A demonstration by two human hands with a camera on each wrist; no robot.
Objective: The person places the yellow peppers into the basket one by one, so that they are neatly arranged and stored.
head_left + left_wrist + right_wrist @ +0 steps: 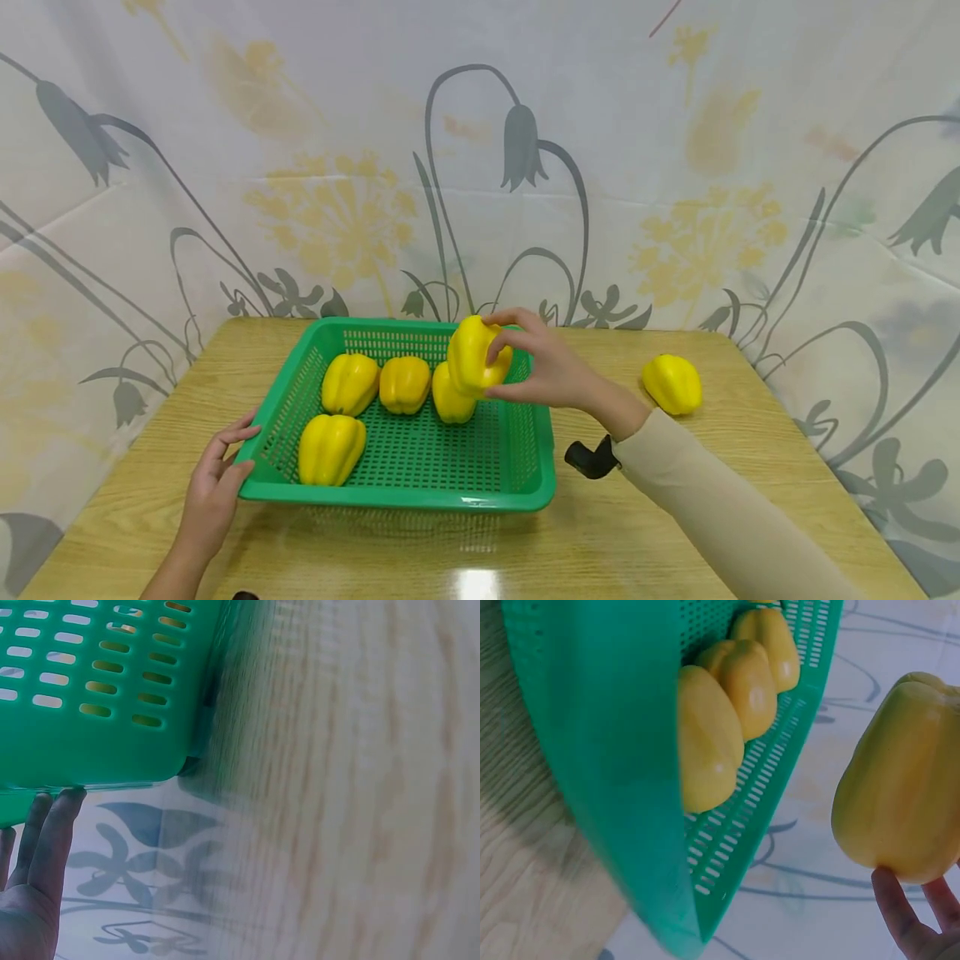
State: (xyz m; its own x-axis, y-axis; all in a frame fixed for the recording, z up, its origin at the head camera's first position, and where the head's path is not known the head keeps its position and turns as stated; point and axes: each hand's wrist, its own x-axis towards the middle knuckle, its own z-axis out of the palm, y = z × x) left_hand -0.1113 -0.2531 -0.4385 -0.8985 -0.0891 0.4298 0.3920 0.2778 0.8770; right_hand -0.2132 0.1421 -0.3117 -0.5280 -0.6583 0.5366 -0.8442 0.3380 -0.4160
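Observation:
My right hand (551, 362) holds a yellow bell pepper (471, 357) between thumb and fingers, raised over the right part of a green plastic basket (397, 497). In the right wrist view the held pepper (900, 780) hangs beside the basket's rim, with fingertips at its lower end. Several more yellow bell peppers (332, 450) lie inside, along the back and at the left; the held one partly covers the rightmost pepper (452, 396). At the front left corner, my left hand (213, 487) touches the rim with fairly straight fingers, seen against the outer edge in the left wrist view.
One yellow bell pepper (672, 384) lies on the wooden table (637, 525), to the right of the basket. Behind the table hangs a pale cloth (480, 233) printed with flowers. A black strap piece (591, 458) sticks out from the right wrist.

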